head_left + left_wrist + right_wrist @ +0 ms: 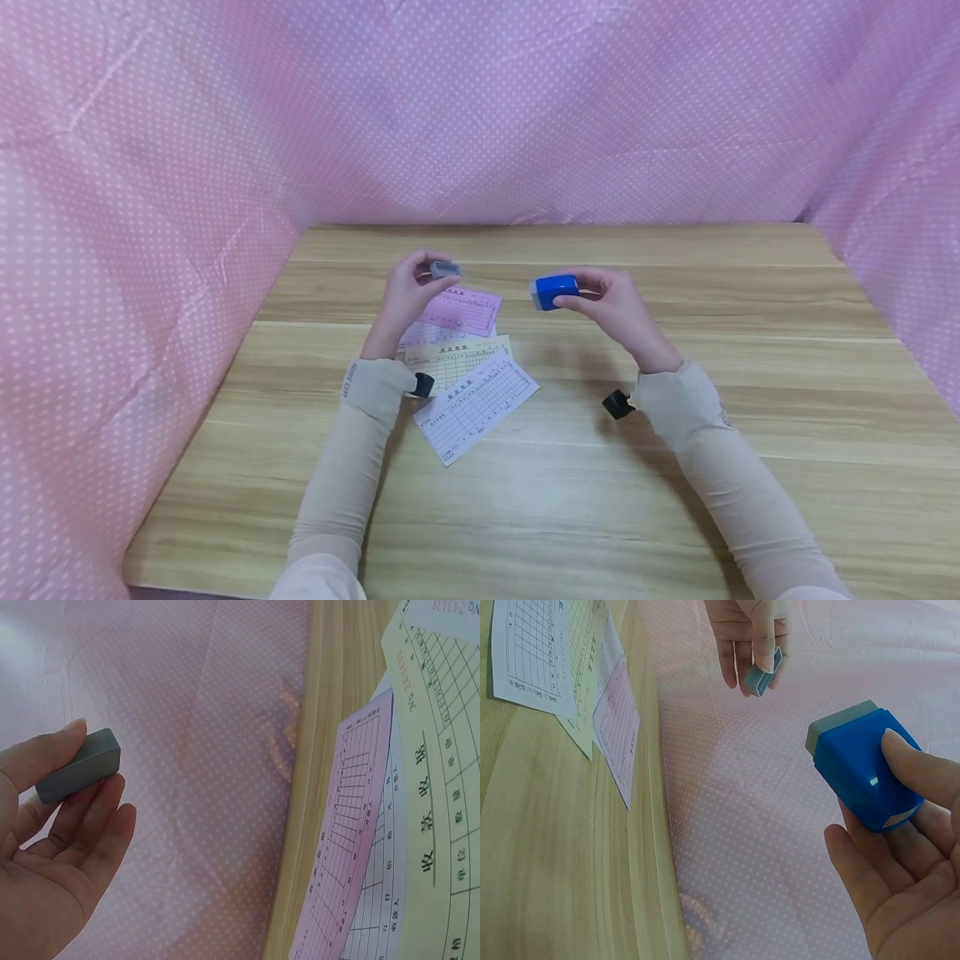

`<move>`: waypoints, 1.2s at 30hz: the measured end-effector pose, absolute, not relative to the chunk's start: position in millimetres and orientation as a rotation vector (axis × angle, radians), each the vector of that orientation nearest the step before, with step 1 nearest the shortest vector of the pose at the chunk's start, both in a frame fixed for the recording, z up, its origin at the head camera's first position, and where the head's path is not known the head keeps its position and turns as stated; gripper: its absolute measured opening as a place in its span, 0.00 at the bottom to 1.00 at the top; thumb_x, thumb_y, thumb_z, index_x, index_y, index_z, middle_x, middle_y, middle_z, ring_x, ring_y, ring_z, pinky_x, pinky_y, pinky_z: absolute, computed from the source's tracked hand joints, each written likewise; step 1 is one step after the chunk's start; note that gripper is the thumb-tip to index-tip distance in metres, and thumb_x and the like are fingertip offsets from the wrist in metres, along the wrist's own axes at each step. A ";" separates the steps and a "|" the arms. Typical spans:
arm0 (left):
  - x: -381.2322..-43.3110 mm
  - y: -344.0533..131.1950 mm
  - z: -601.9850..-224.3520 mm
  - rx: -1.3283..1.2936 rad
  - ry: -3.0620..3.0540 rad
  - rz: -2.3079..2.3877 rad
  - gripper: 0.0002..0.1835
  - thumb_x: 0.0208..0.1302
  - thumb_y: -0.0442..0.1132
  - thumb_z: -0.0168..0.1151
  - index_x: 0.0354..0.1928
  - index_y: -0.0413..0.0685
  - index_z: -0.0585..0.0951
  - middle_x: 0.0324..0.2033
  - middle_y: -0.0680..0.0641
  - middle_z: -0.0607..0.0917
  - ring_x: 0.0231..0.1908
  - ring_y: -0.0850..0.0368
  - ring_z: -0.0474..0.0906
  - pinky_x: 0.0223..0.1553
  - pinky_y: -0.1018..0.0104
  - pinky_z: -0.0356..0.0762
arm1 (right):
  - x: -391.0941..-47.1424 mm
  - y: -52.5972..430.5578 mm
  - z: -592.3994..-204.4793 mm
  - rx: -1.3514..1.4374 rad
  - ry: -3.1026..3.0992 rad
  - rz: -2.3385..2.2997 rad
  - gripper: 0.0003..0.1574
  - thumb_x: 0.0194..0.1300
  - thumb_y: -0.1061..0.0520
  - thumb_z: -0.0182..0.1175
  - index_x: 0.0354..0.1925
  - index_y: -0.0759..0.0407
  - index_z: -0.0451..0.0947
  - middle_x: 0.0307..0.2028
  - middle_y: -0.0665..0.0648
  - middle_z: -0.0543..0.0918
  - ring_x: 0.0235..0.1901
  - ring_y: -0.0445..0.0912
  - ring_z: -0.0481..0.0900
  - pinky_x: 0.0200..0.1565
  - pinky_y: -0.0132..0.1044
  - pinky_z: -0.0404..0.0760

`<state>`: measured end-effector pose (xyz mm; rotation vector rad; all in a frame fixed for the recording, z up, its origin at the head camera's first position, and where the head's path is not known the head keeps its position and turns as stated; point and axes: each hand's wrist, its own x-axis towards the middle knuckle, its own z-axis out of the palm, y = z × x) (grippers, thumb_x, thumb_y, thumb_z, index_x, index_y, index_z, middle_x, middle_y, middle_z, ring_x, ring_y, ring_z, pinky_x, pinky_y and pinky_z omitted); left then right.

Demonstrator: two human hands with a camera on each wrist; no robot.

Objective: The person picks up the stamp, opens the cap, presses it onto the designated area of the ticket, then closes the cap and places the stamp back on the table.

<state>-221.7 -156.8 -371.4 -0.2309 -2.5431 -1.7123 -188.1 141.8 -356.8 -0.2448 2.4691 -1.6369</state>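
Observation:
My left hand (406,292) pinches a small grey stamp cap (81,766) between thumb and fingers, above the far end of the papers. In the right wrist view the cap's hollow side shows. My right hand (617,310) grips a blue stamp (868,766) by its body, with its grey end (841,726) pointing left toward the other hand. Cap and stamp are held apart, both raised over the table. Below the left hand lie a pink form (474,312), a yellow form (453,360) and a white form (480,404), overlapping in a fan.
Another pale form (384,862) lies partly hidden between the pink and yellow ones. The wooden table (570,500) carries everything. Pink dotted cloth (525,108) hangs behind it and at both sides. A black wrist camera (618,404) sticks out from the right sleeve, another from the left.

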 end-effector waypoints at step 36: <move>-231.4 -195.6 -385.2 0.056 -2.525 -1.764 0.21 0.60 0.38 0.68 0.54 0.41 0.77 0.52 0.43 0.80 0.57 0.51 0.76 0.63 0.64 0.73 | -190.3 143.5 -360.0 -0.274 2.479 -1.639 0.28 0.62 0.55 0.66 0.60 0.60 0.75 0.56 0.63 0.81 0.55 0.56 0.81 0.58 0.46 0.78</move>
